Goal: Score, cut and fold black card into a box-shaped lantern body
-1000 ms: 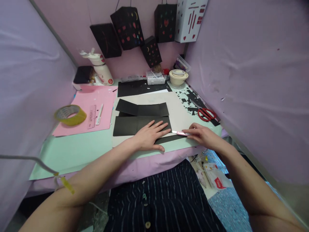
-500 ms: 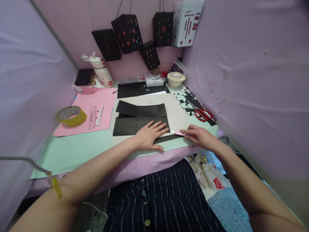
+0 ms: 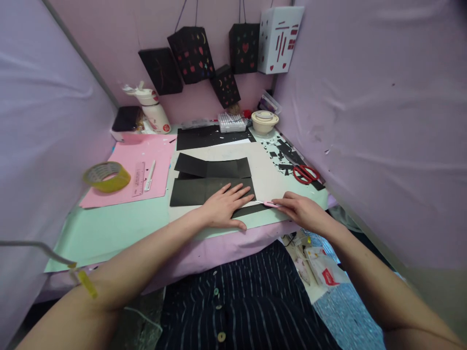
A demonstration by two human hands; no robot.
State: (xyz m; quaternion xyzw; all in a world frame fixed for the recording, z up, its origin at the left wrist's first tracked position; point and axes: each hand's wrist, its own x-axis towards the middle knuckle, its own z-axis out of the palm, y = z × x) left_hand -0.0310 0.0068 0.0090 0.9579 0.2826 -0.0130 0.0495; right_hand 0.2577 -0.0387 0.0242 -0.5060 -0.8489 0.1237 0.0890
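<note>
Now a tape roll (image 3: pixel 106 176) sits far left on the counter (image 3: pixel 120 226). Next, the left hand (image 3: pixel 223 206) lies flat and open on black paper (image 3: pixel 199 190). Just right, the right hand (image 3: pixel 299 211) grips a pink knife (image 3: pixel 268 204) touching the paper's edge.

1. The black sheet (image 3: pixel 197 190) under the left hand (image 3: pixel 222 206) is matt paper, smooth, with faint fold creases.
2. The craft knife (image 3: pixel 269 204) in the right hand (image 3: pixel 301 210) has a glossy pink plastic body and a thin metal blade.
3. The cutting board (image 3: pixel 268 177) beneath looks like pale, matt card.
4. The scissors (image 3: pixel 305 173) have shiny red plastic handles.
5. The tape roll (image 3: pixel 106 176) is glossy yellow.
6. The pink sheet (image 3: pixel 126 165) is matt paper.
</note>
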